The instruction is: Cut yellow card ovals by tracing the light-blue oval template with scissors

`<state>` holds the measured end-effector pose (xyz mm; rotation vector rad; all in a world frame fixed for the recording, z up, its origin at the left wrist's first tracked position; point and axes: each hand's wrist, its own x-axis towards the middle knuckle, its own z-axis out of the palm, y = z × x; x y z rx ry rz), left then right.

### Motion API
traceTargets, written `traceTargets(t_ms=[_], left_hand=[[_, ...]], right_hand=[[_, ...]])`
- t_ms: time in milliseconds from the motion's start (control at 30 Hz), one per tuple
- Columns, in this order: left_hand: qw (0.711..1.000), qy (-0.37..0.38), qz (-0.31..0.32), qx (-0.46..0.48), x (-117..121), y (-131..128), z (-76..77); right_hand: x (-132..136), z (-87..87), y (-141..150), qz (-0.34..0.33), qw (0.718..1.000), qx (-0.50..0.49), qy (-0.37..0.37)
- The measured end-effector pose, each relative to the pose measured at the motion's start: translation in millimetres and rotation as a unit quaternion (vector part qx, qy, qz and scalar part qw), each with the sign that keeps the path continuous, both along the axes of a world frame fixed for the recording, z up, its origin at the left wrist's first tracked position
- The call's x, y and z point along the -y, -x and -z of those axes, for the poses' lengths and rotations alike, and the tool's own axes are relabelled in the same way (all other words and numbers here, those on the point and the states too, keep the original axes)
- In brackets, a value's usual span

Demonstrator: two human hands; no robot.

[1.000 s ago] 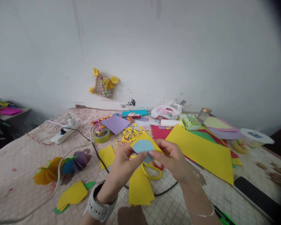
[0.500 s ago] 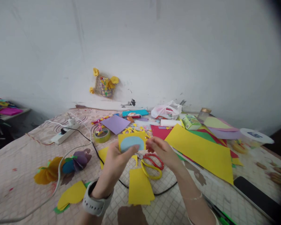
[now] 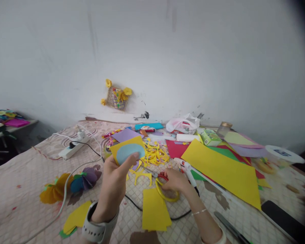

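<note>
My left hand [image 3: 114,176] is raised and holds a yellow paper piece [image 3: 117,150] by its lower edge, with a pale blue paper circle [image 3: 130,153] lying against it and my thumb on the circle. My right hand [image 3: 175,180] is low over the table, its fingers on the red loop of a pair of scissors [image 3: 167,194] with red and yellow handles. A white glue pen [image 3: 189,173] lies just right of that hand. The scissors' blades are mostly hidden.
Yellow paper scraps [image 3: 155,155] lie in a heap behind my hands. A yellow paper stack [image 3: 154,210] lies near me, and a large yellow sheet [image 3: 221,173] lies on coloured sheets at right. A black cable [image 3: 152,211] runs across the patterned cloth, and a power strip [image 3: 72,148] sits at left.
My left hand has lifted the yellow paper and blue circle up and to the left. My right hand has let go of them and dropped onto the scissors. The view has shifted slightly.
</note>
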<state>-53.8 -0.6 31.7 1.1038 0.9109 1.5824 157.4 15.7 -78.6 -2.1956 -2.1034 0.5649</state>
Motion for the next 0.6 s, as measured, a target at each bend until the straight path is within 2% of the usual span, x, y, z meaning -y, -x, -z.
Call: traceTargets(t_ms=[167,267,367,433,533,567,600], left_hand=[[0.999,0.008,0.0,0.032,1.7,0.1,-2.1],[0.999,0.003,0.0,0.051,3.6,0.4,-2.7],[0.997,-0.005,-0.001,0.071,6.8,-0.3,-3.8],[0.996,-0.002,0.0,0.091,9.0,-2.0,-4.8],[0.992,0.005,0.012,0.122,10.6,-5.5,-5.5],[0.991,0.007,0.016,0.131,10.6,-6.6,-5.4],[0.99,0.008,0.019,0.14,10.4,-7.7,-5.3]], right_hand=[[0.2,-9.8,-7.4,0.047,0.992,-0.095,-0.063],[2.3,-24.6,-14.3,0.072,0.969,-0.206,-0.118],[7.5,-40.8,-8.0,0.074,0.923,-0.34,-0.164],[13.7,-46.9,7.4,0.06,0.889,-0.412,-0.189],[25.5,-43.2,39.7,0.025,0.851,-0.475,-0.222],[29.0,-39.4,49.9,-0.008,0.816,-0.523,-0.244],[31.9,-35.3,58.6,-0.041,0.8,-0.546,-0.244]])
